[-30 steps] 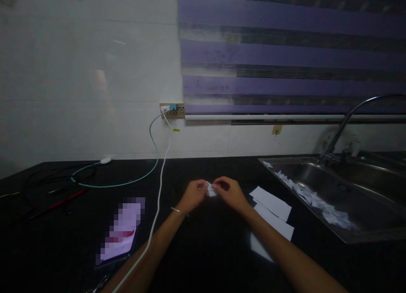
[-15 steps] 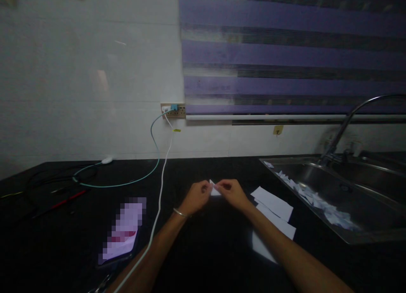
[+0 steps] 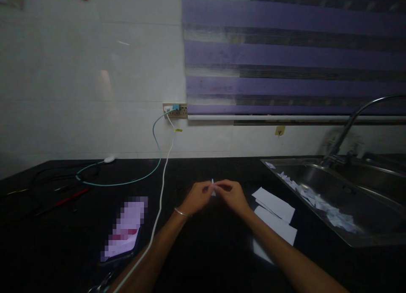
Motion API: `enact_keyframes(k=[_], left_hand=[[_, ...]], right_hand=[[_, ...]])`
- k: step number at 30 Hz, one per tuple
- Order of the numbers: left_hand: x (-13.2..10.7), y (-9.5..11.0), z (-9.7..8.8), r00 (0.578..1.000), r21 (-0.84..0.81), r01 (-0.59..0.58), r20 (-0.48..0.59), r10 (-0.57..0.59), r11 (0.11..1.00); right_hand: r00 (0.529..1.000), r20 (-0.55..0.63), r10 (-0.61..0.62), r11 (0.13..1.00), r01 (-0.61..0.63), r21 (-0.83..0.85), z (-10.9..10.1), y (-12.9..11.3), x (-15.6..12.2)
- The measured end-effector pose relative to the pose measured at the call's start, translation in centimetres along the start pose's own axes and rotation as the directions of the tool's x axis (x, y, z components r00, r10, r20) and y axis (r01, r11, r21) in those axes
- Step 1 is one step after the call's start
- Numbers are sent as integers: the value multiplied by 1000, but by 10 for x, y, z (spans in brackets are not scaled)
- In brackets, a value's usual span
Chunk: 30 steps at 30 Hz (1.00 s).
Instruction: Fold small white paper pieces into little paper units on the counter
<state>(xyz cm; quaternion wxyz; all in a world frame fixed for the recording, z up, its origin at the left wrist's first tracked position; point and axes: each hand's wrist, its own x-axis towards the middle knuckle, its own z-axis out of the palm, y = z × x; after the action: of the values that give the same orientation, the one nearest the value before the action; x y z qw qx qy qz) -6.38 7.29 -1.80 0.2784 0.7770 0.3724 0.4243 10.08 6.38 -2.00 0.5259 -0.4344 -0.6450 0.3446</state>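
Between my hands, a small folded piece of white paper (image 3: 213, 193) stands just above the black countertop (image 3: 203, 250). My left hand (image 3: 200, 196), with a silver bangle at its wrist, pinches the paper from the left. From the right, the fingertips of my right hand (image 3: 233, 194) pinch the same paper. Only its pointed top and a lower part show; the fingers hide the middle. Flat white paper sheets (image 3: 275, 205) lie on the counter to the right, partly behind my right forearm.
Many small folded papers (image 3: 317, 202) line the near-left rim of the steel sink (image 3: 374, 240) with its tap (image 3: 347, 123). At left lies a lit phone (image 3: 125, 229). A white cable (image 3: 162, 187) crosses my left forearm from the wall socket (image 3: 182, 111). Teal and black cables lie further left.
The paper between my fingers looks narrower now, with its sides brought together and its point more upright. My hands have stayed nearly in place; the whole view has shifted slightly.
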Motion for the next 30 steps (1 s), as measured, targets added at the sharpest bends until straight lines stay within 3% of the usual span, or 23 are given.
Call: enact_keyframes(k=[5, 9, 11, 17, 30], left_hand=[[1, -2, -1, 999, -64, 6, 54, -3, 998], [2, -9, 1, 997, -40, 71, -18, -72, 997], [2, -10, 1, 994, -56, 100, -27, -101, 993], [0, -4, -3, 990, -82, 69, 131, -58, 994], [-1, -11, -8, 981, -168, 82, 185, -50, 982]], right_hand=[[992, 46, 117, 979, -123, 163, 1, -1, 0], [977, 99, 189, 940, -209, 271, 1, 0, 1], [974, 116, 195, 941, -219, 259, 1, -1, 1], [972, 126, 200, 948, -225, 225, -2, -2, 1], [958, 217, 186, 959, -225, 172, -13, 3, 4]])
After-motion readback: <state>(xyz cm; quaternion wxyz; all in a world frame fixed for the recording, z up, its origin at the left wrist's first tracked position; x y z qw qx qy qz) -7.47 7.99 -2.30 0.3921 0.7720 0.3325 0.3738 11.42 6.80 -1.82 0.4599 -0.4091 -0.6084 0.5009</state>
